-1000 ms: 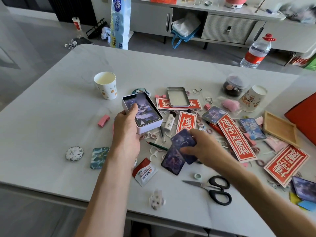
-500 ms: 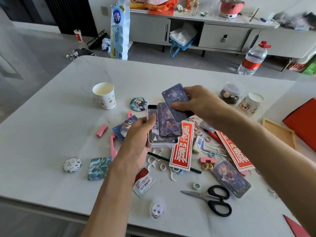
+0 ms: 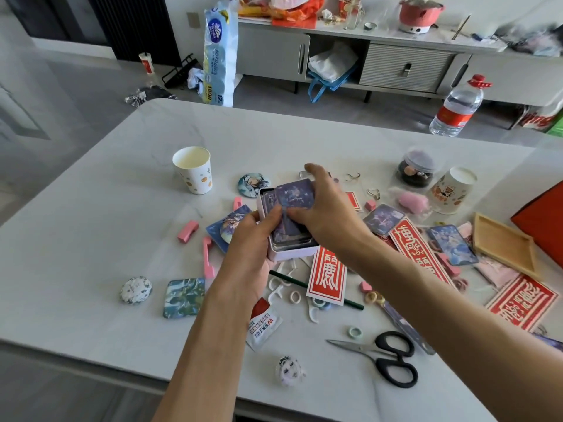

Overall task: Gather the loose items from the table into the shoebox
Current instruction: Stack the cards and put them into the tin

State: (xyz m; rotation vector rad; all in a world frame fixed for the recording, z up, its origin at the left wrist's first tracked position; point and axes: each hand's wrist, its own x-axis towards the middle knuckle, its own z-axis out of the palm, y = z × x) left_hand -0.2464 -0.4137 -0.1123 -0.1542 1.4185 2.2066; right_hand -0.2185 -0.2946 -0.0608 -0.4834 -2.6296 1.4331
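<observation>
Your right hand has brought the purple cards down onto the small white tin, pinching them at its mouth, while your left hand grips the tin over the middle of the table. The cards look nearly stowed; the red box at the right edge, likely the shoebox, is well apart, clutter still loose

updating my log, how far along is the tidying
Early on. The left hand holds a tin with a card stack inside; the right hand lays purple cards onto it. Loose on the table: scissors, red stickers, pencil, paper cup.
</observation>
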